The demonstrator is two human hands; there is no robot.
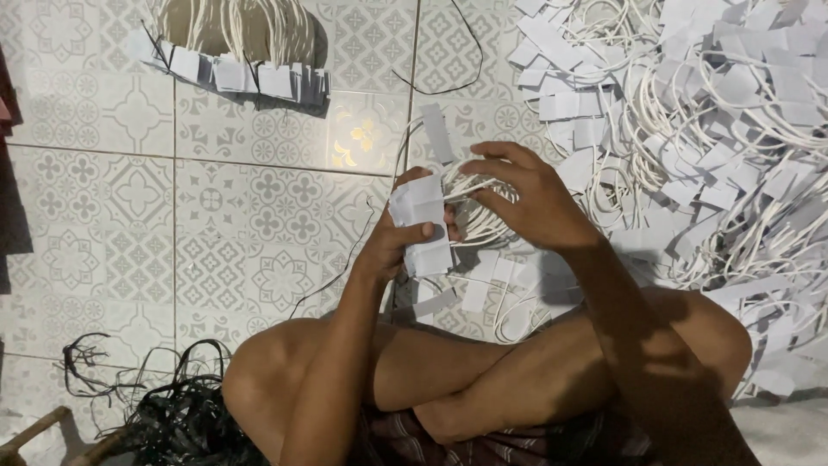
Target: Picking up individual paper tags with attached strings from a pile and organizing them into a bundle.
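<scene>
My left hand (pixel 398 240) grips a stack of white paper tags (pixel 421 226) with white cord loops (pixel 473 203) hanging from them. My right hand (pixel 526 197) hovers just right of the stack, fingers curled over the cords and touching them. Both hands are held above my crossed legs (pixel 448 371), over the patterned tile floor (pixel 216 216).
A big heap of white tags and cords (pixel 699 129) covers the floor at the right. A bundled row of tags with cords (pixel 237 69) lies at the top left. Black strings (pixel 164 397) pile at the bottom left beside a wooden stick (pixel 34 431). A thin black string (pixel 448 52) lies at the top.
</scene>
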